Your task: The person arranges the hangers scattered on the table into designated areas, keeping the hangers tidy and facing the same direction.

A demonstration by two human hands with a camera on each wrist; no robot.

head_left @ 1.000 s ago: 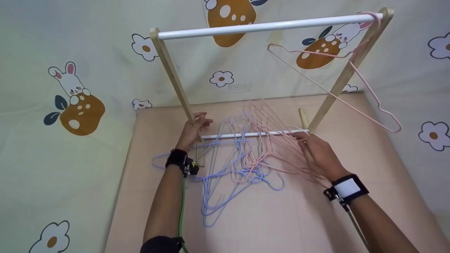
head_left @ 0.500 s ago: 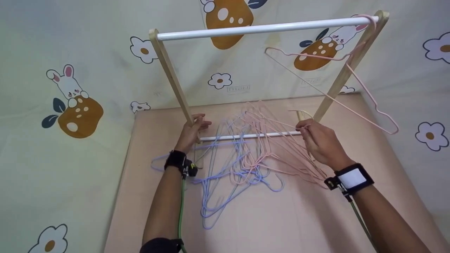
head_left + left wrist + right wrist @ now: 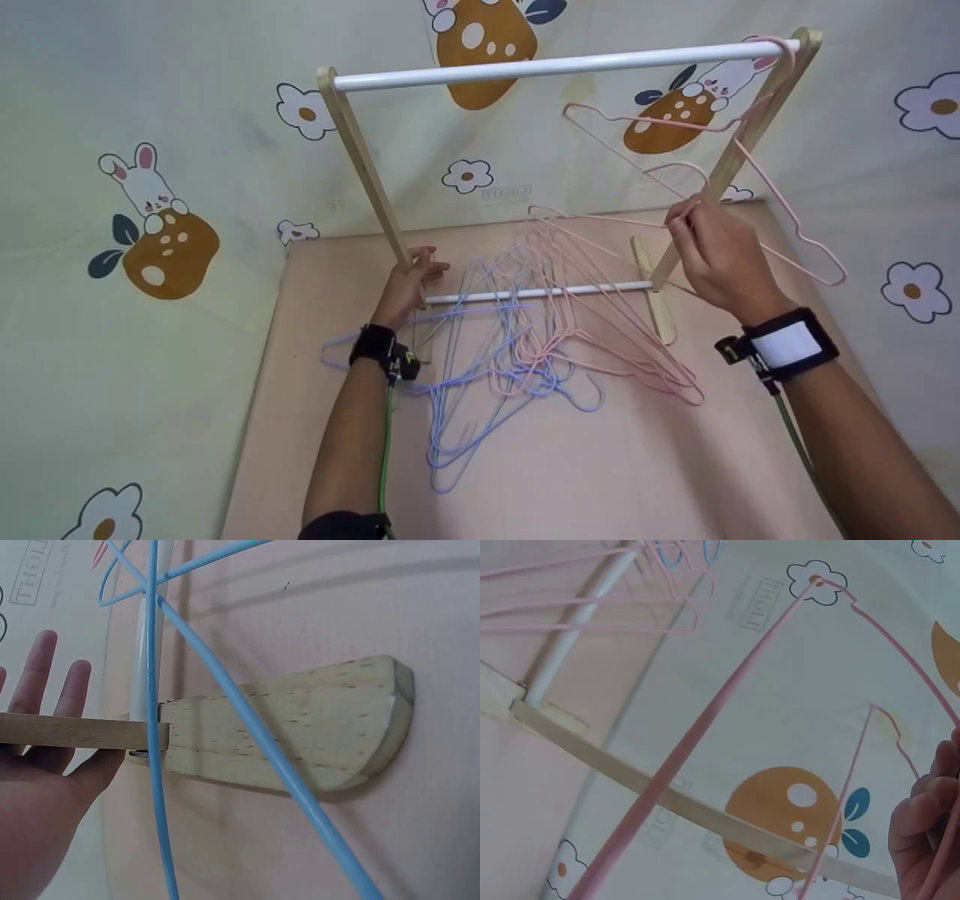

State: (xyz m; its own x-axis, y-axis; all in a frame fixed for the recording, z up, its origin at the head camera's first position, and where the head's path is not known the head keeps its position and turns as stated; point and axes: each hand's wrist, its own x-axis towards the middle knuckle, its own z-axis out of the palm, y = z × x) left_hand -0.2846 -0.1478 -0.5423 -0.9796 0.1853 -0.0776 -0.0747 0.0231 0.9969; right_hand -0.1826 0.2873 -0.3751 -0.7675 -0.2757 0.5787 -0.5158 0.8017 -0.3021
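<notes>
My right hand (image 3: 724, 259) pinches a pink clothes hanger (image 3: 611, 219) just below its hook, holding it in the air near the rack's right post. In the right wrist view the held hanger's long bar (image 3: 697, 727) slants across the picture, and the curled fingers (image 3: 915, 814) show at the right edge. My left hand (image 3: 405, 289) rests against the lower part of the left wooden post (image 3: 367, 172); in the left wrist view its fingers (image 3: 71, 694) extend straight behind the post. Another pink hanger (image 3: 778, 191) hangs at the right end of the white top rail (image 3: 570, 66).
Blue hangers (image 3: 588, 409) and pink hangers (image 3: 574, 330) lie tangled on the pink surface (image 3: 570, 480), across the white lower rail (image 3: 615, 287). Wooden feet (image 3: 300, 720) support the rack. A patterned cloth wall (image 3: 247, 375) stands close behind and at both sides.
My right hand has risen from the pile at the lower rail, lifting a pink hanger up and away from the others. The left hand stays at the left post.
</notes>
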